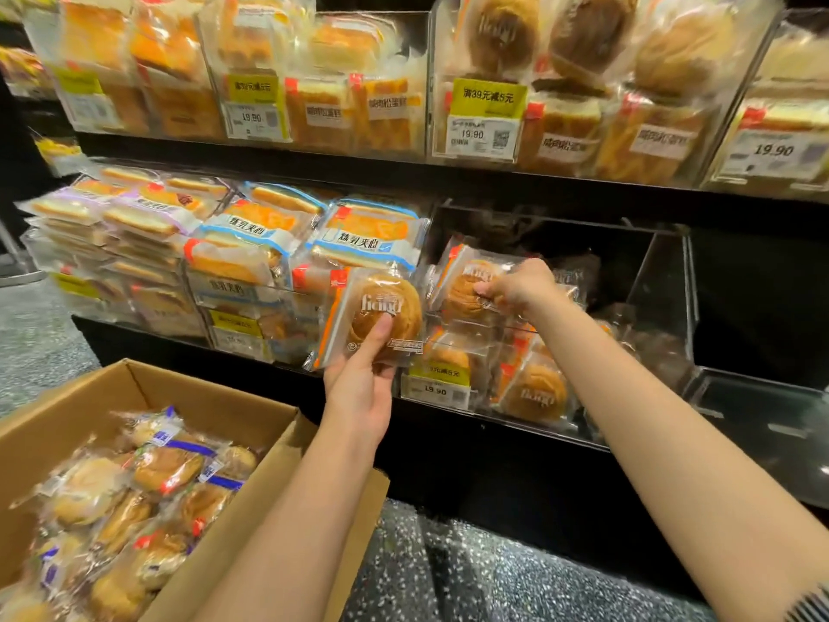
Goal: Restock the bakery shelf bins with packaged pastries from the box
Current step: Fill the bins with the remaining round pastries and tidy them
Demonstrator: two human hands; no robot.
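My left hand [359, 388] grips a clear-wrapped round swirl pastry [381, 307] by its lower edge and holds it upright in front of the lower shelf. My right hand [516, 287] pinches a second swirl pastry packet [462, 285] over the clear acrylic bin [664, 280] on the lower shelf. That bin holds a few of the same pastries [536, 392] at its front and is dark and bare at the back. An open cardboard box [215, 397] at the lower left is full of packaged pastries [134, 500].
Left of the bin lie stacked blue-labelled sandwich cakes [368, 235] and purple-labelled packets [134, 217]. The upper shelf carries clear bins of cakes and round pastries [583, 38] with yellow price tags [489, 98]. Another clear bin [762, 424] stands at the right. The floor [471, 572] is speckled grey.
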